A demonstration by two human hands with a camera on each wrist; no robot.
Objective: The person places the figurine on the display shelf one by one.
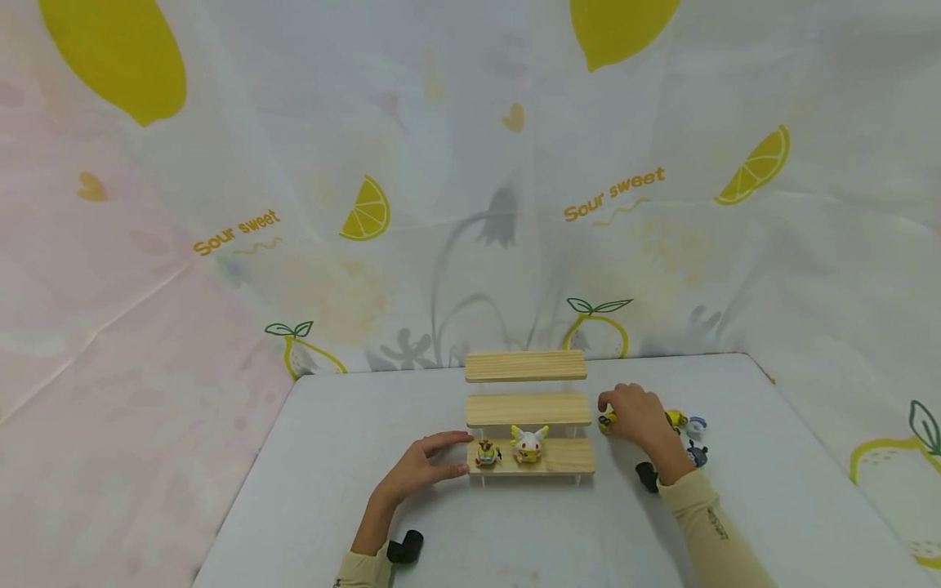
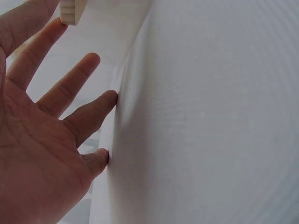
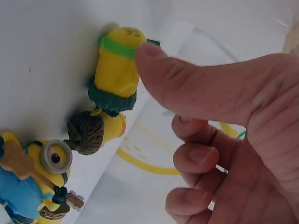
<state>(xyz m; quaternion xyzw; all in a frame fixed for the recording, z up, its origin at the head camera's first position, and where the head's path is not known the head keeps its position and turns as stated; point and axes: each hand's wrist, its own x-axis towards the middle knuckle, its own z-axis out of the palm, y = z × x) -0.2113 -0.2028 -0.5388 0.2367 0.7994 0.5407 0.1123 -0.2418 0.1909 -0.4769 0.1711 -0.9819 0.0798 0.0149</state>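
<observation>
My left hand [image 1: 415, 472] rests at the left end of the lowest board of a three-step wooden display stand [image 1: 529, 408]. In the left wrist view its fingers are spread, one tip touching a board end [image 2: 70, 11]. Over at the stand's right, my right hand [image 1: 639, 416] pinches a yellow minion figure [image 3: 117, 70] with a green strap and dark green skirt. The thumb lies at its head; the index finger is hidden. Two figures stand on the lowest board: a small yellow one [image 1: 486, 453] and a white-and-yellow eared one [image 1: 529, 443].
More figures lie by my right hand: a brown-haired one [image 3: 88, 133], a one-eyed minion with a guitar [image 3: 56, 158], a blue-and-white one [image 1: 696, 426] and a dark blue one [image 1: 697, 454]. A lemon-print cloth [image 1: 470, 204] hangs behind the white table [image 1: 353, 408].
</observation>
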